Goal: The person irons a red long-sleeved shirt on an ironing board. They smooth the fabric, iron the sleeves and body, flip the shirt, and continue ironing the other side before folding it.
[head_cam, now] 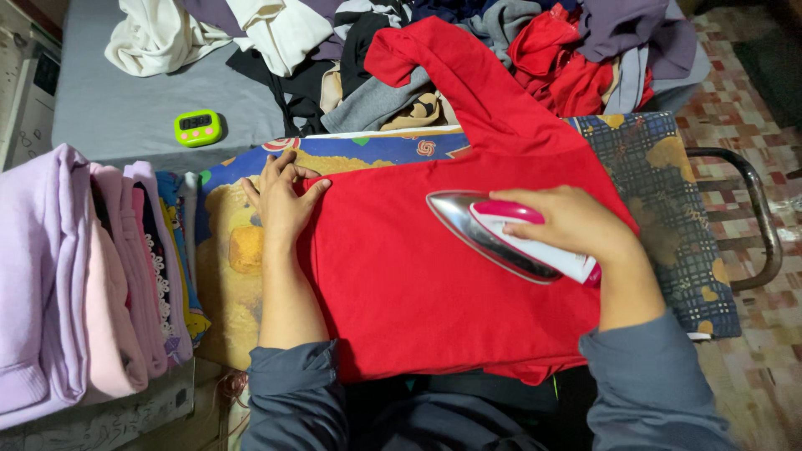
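We look down on a patterned ironing board standing over a tiled floor, with a grey bed surface behind it carrying a heap of unfolded clothes and a small green timer. There are no containers here; the nearest thing to one is the stack of folded garments in lilac and pink at our left. A red shirt lies spread across the board, one sleeve trailing up into the heap. Our right hand is clamped around the handle of a pink and white iron resting on the shirt, tip pointing left. Our left hand lies flat, fingers spread, on the shirt's left edge. Bare board shows to the left of the shirt and at the far right end
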